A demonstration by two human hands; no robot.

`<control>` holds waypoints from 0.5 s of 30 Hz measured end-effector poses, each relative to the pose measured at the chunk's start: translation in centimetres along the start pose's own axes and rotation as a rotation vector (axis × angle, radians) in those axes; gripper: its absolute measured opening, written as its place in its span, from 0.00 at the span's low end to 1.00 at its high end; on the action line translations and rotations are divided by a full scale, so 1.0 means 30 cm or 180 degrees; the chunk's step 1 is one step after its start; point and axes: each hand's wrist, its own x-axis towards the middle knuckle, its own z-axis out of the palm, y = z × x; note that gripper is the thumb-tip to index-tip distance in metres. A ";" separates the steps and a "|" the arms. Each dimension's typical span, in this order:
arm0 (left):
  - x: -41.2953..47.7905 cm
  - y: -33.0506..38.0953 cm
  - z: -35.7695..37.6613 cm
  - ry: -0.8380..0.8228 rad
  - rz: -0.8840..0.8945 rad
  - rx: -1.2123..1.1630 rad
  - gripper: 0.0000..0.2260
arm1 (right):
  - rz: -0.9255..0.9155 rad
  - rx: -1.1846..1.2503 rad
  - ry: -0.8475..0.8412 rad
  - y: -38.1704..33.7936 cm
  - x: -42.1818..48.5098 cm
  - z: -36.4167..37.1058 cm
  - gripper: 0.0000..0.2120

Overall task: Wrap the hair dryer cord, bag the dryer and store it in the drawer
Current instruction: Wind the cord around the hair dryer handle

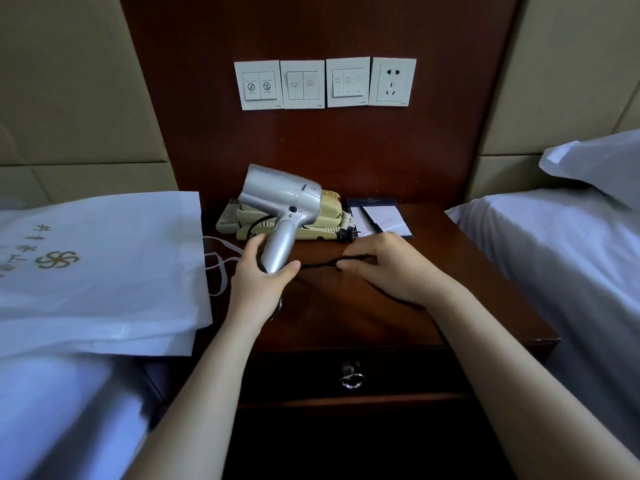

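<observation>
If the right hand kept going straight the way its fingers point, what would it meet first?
Probably the dryer's handle, held in the left hand: the right hand points leftward along the cord. Depth is uncertain.

Telephone [311, 220], notepad [384, 216], wall switches [325, 83]

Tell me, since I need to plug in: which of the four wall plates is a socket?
The rightmost plate: it has plug holes, while the other three carry only switches.

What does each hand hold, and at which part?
The left hand grips the silver plastic hair dryer by its handle's lower end. The right hand pinches its thin black cord a little along from the handle.
</observation>
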 end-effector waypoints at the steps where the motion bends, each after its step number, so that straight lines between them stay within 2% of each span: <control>1: -0.002 0.004 0.004 0.0025 0.0079 0.0160 0.26 | -0.0196 -0.0093 0.0166 -0.013 0.008 0.006 0.11; 3: -0.006 0.002 0.017 0.0027 0.0207 0.0368 0.26 | -0.0547 -0.0416 0.0471 -0.040 0.026 0.023 0.13; 8: -0.028 -0.002 0.060 0.0087 0.0476 0.1073 0.25 | -0.0734 -0.0723 0.0874 -0.088 0.047 0.043 0.11; 13: -0.061 0.042 0.060 0.0034 0.0456 0.1524 0.22 | -0.0835 -0.0867 0.0765 -0.120 0.059 0.050 0.18; 15: -0.070 0.057 0.050 0.0071 0.0553 0.1692 0.17 | -0.0874 -0.0842 0.0780 -0.129 0.059 0.046 0.16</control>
